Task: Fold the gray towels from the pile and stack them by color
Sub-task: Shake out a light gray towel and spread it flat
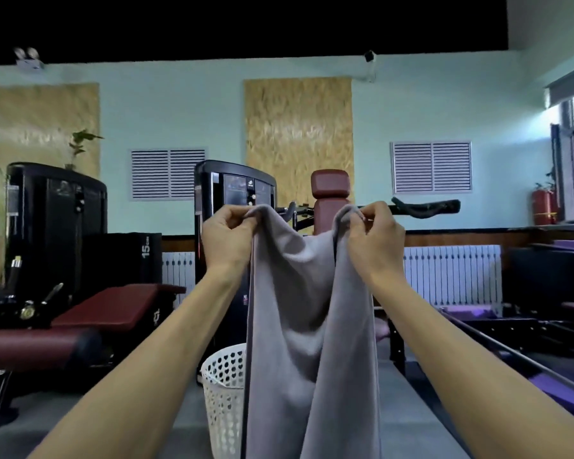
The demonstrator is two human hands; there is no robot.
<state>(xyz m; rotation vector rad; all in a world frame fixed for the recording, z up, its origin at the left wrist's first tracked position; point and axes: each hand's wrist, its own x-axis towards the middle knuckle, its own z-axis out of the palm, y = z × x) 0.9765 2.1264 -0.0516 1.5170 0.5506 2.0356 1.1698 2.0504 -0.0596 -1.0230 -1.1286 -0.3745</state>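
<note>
A gray towel (307, 326) is being held up at arm's length in the middle of the view, its lower part running out of the bottom edge of the picture. Its upper left corner is being pinched by the left hand (227, 238), the fingers (242, 217) curled tightly onto the cloth. Its upper right corner is being pinched likewise by the right hand (373, 238), whose fingers are bunched over the hem. Between the two hands the top edge is being left to sag in a deep dip, and long folds are hanging down the cloth.

Just behind the towel's left edge, a white perforated basket (222, 392) is being partly hidden by the cloth; it is standing on the gray floor (166, 409). To the left, a dark red padded bench (113, 308) is being shown, with a black weight machine (53, 223) behind it and a black box marked "15" (126, 256) beside that. Behind the hands, a second black machine (232, 190) and a red padded seat (330, 193) are being partly covered by the towel. Farther off, white radiators (451, 276), two louvred vents and pale wood panels are being seen on the light blue wall (179, 111). A red fire extinguisher (544, 207) is standing at the far right by the window.
</note>
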